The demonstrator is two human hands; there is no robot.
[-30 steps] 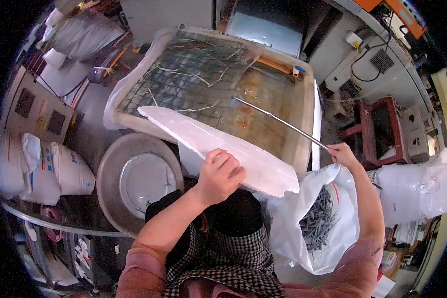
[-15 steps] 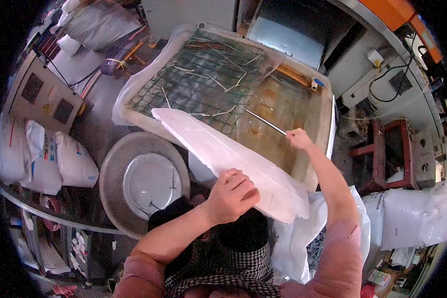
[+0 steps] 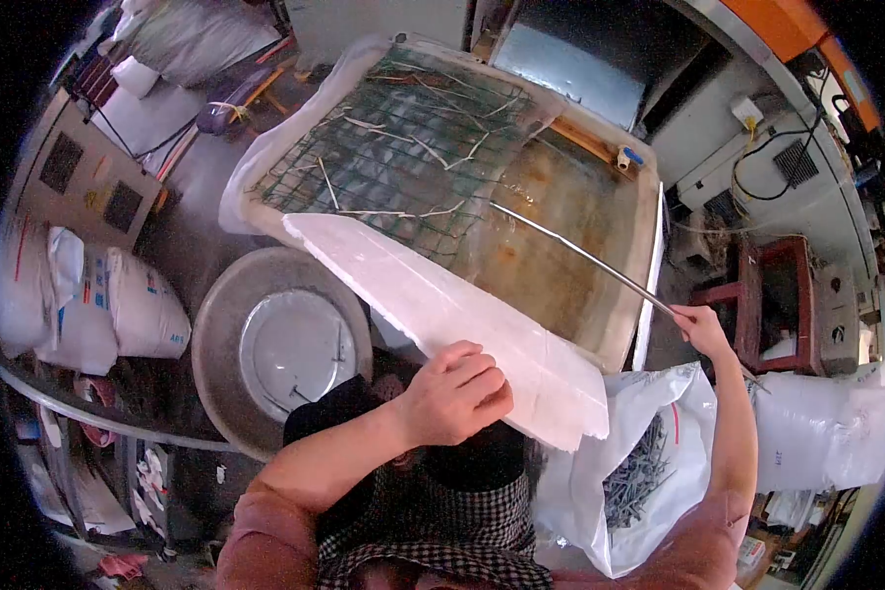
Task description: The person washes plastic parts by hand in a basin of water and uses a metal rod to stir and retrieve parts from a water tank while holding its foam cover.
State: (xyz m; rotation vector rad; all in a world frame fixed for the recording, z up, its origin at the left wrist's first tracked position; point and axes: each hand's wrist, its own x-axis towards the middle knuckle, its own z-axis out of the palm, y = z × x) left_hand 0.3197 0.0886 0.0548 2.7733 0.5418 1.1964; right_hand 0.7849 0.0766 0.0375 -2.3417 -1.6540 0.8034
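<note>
My left hand (image 3: 454, 395) is closed at the near edge of a long white board (image 3: 462, 315) that looks like foam, tilted along the front of a water tank (image 3: 639, 265). My right hand (image 3: 696, 328), out to the right of the tank, is closed around the end of a thin metal rod (image 3: 600, 262). The rod slants over the water, its far tip beside the green mesh (image 3: 383, 147). Several pale thin strips (image 3: 428, 150) lie on the mesh in the tank's left part. Brownish water shows on the right.
A round grey tub (image 3: 216, 364) with a white basin (image 3: 298, 344) inside stands left of my legs. An open white sack (image 3: 683, 433) of grey pieces sits at lower right. Full sacks (image 3: 147, 305) stand at far left. A blue-handled valve (image 3: 626, 157) is at the tank's back right corner.
My right hand has moved right and toward me, drawing the rod along; more of its length shows. My left hand and the board have barely shifted.
</note>
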